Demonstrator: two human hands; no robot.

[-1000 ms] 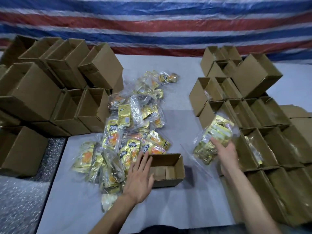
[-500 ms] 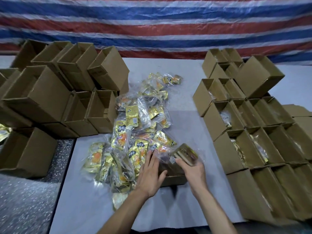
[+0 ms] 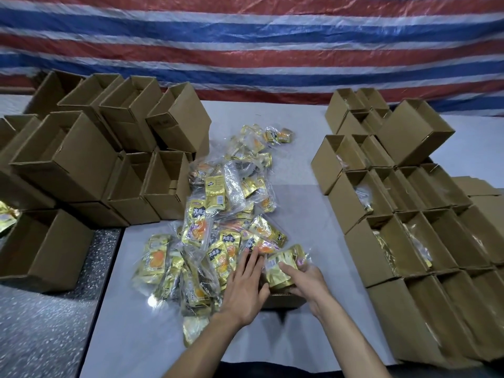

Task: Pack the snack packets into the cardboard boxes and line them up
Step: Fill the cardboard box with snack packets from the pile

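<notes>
Gold packet bundle (image 3: 283, 264): your R hand (image 3: 306, 279) grips it over near cardboard box (image 3: 286, 300); L hand (image 3: 245, 285) flat beside. Step: loading. Next: seat it, line box up right.

on the table (image 3: 297, 165), a pile of snack packets (image 3: 218, 214) lies in the middle. left of it stands a heap of cardboard boxes (image 3: 81, 165), with one more box (image 3: 51, 255) nearer, off the table's left edge. right of the pile stand rows of boxes (image 3: 409, 241), some with packets inside. at the pile's near end sits a small box (image 3: 286, 300); the left hand (image 3: 244, 290) lies against its left side, the right hand (image 3: 308, 282) holds a bundle of packets (image 3: 289, 255) over it. a tarp (image 3: 245, 50) hangs behind.
</notes>
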